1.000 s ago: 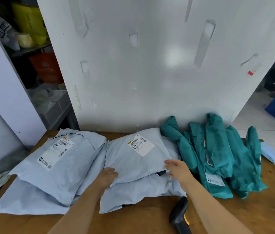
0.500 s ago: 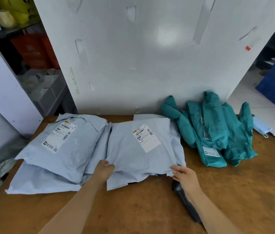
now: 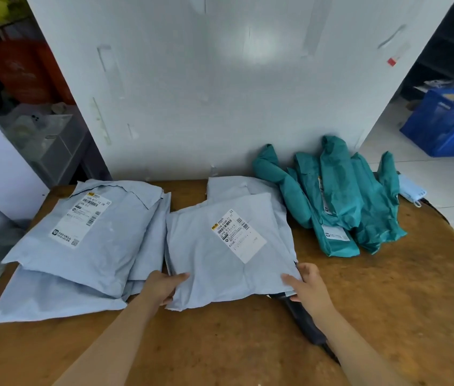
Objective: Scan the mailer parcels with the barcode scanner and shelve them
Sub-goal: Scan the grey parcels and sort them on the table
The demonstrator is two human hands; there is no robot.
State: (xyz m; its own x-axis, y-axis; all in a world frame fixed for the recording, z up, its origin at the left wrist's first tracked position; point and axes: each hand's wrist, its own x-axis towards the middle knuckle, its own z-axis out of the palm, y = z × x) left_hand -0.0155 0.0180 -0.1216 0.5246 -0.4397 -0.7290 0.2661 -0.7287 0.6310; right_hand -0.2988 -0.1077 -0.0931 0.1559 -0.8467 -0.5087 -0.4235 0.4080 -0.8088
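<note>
Fingers (image 3: 179, 277) grip mailer (image 3: 209, 263), L hand (image 3: 161, 285), R hand (image 3: 308, 288)

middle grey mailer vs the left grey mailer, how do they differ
The middle grey mailer is gripped at its near corners by the left hand and right hand; the left grey mailer is untouched. The middle grey mailer's label sits right of centre, the left grey mailer's near its far left corner. The left grey mailer looks larger than the middle grey mailer. Both are pale grey-blue, label up, lying on other mailers.
</note>
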